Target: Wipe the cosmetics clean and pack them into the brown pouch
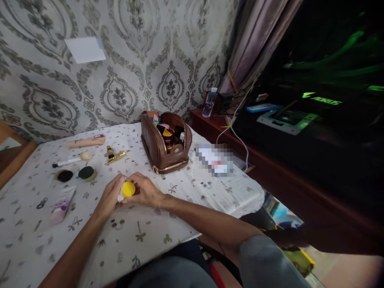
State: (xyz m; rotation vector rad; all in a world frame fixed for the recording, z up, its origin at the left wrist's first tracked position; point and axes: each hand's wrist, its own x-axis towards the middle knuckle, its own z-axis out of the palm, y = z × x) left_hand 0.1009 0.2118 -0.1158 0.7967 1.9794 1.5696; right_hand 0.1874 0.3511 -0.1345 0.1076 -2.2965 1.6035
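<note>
My left hand (111, 197) and my right hand (149, 192) meet over the near part of the table, both closed around a small white container with a round yellow lid (129, 189). The lid faces up toward me; fingers cover most of its body. Beyond my right hand stands an unzipped brown toiletry bag (150, 145) with jars and small items inside. Left of my hands lie a dark green-topped jar (87, 173), a black-topped round jar (64, 175) and a pink and white squeeze tube (62, 206).
Farther back are gold cosmetic tubes (116, 156), a makeup brush (72, 160) and a long beige tube (85, 142). A blurred-out item (214, 160) lies right of the bag. A clear bottle (209, 103) and white cable (240, 140) are by the dark red desk (198, 116).
</note>
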